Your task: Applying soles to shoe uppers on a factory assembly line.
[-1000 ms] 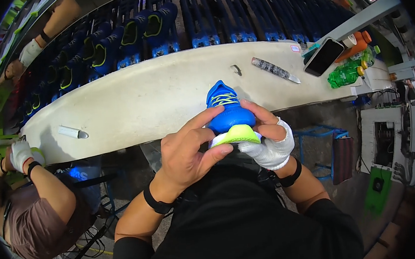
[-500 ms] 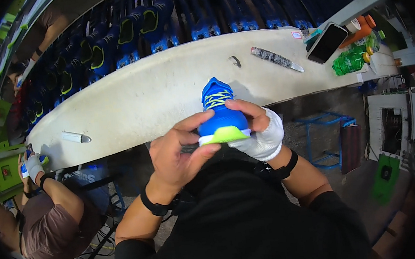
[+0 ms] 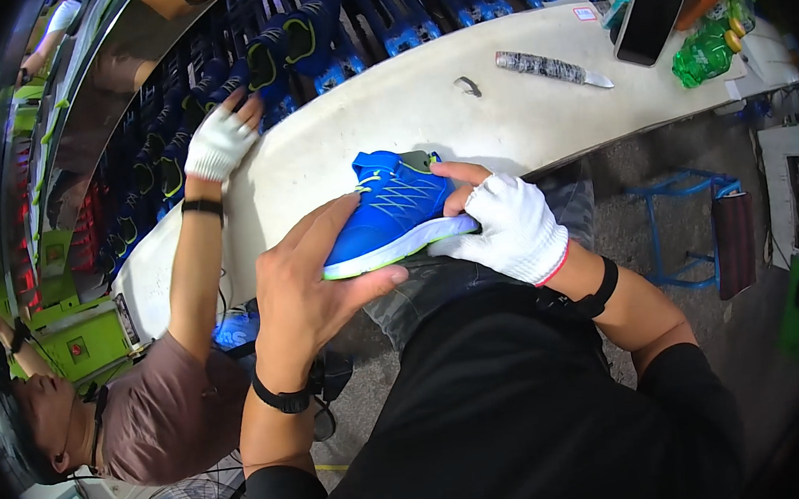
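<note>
The blue shoe (image 3: 382, 215) is now turned side-on, toe to the left, where before its toe faced the person. The left hand (image 3: 300, 269) now cups the toe end; the right hand (image 3: 515, 229) is at the heel. The co-worker's gloved hand (image 3: 219, 147), earlier low by the left end of the worktop (image 3: 299, 158), now stretches across toward the dark shoes (image 3: 313, 29).

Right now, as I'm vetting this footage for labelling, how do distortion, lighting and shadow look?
Head view: the pale worktable bows, fisheye-style, and the corners go black; the blue shoe and gloved right hand are brightly lit; a soft shadow falls on the table just beyond that hand; the slatted rack is darker.
</note>
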A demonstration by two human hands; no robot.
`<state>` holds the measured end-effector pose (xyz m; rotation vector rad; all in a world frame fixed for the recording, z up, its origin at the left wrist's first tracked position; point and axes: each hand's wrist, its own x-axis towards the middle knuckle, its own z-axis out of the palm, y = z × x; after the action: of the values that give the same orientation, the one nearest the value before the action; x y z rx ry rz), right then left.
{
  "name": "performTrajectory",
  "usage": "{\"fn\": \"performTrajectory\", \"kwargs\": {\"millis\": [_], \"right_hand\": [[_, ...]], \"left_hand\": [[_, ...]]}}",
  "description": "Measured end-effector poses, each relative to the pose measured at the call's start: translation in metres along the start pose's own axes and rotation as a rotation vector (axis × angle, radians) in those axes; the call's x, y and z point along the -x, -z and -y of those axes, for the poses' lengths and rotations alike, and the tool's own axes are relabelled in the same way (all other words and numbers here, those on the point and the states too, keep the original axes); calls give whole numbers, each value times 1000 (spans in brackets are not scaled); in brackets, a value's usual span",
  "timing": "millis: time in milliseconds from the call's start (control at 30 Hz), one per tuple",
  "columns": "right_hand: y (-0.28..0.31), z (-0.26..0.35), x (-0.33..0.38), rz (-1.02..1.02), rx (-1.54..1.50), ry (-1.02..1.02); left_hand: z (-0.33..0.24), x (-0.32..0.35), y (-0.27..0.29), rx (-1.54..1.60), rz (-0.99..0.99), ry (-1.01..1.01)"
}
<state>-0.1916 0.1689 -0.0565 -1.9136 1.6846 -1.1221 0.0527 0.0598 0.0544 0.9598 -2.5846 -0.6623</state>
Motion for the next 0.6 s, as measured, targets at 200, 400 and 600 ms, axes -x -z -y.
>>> {"fn": "performTrajectory", "kwargs": {"millis": [200,400,600], "right_hand": [[-14,-4,-5,-4,-41,-87],[-4,-14,-2,73,136,-58],[66,24,-7,-86,-191,227]], "left_hand": [[7,17,-16,2,-87,46],[-16,14,-11,-64,-58,51],[-17,-6,-67,293,-273,-345]]}}
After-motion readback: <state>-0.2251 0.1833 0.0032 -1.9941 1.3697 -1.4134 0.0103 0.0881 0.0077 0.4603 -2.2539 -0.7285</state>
